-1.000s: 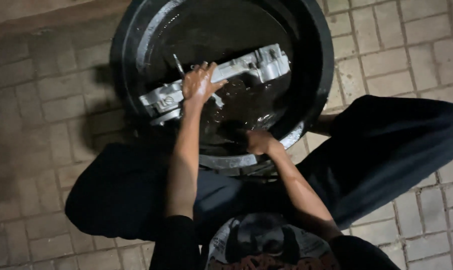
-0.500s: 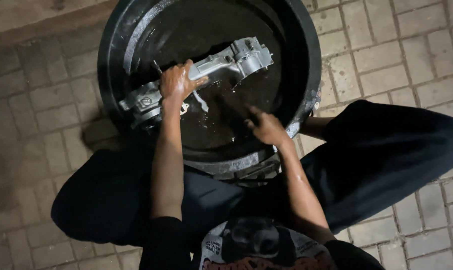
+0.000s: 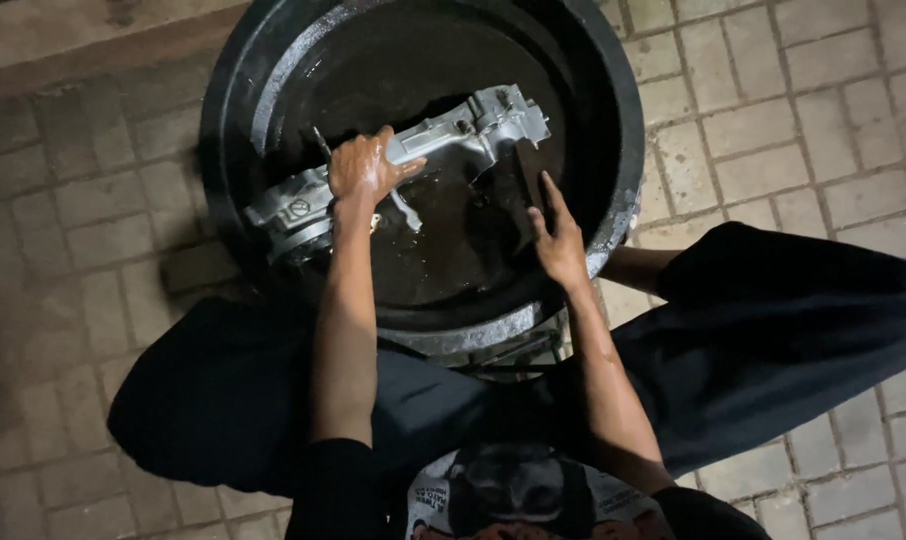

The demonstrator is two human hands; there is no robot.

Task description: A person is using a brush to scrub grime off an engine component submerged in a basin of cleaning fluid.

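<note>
A long silver metal engine casing (image 3: pixel 453 135) lies slanted inside a big black round tub (image 3: pixel 618 120) that holds dark liquid. My left hand (image 3: pixel 365 168) is wet and grips the casing near its middle, lifting it clear of the liquid. My right hand (image 3: pixel 556 238) rests near the tub's right inner wall with fingers spread, touching a dark flat piece (image 3: pixel 518 180) beside the casing's right end. Whether it grips that piece is unclear.
The tub stands on a brick-paved floor (image 3: pixel 793 110). My legs in dark trousers (image 3: pixel 773 330) spread to both sides of the tub. A low concrete ledge (image 3: pixel 83 45) runs along the top left.
My right hand has come up out of the tub's near side and moved to the right, fingers now spread. The left hand keeps hold of the casing, which looks more raised.
</note>
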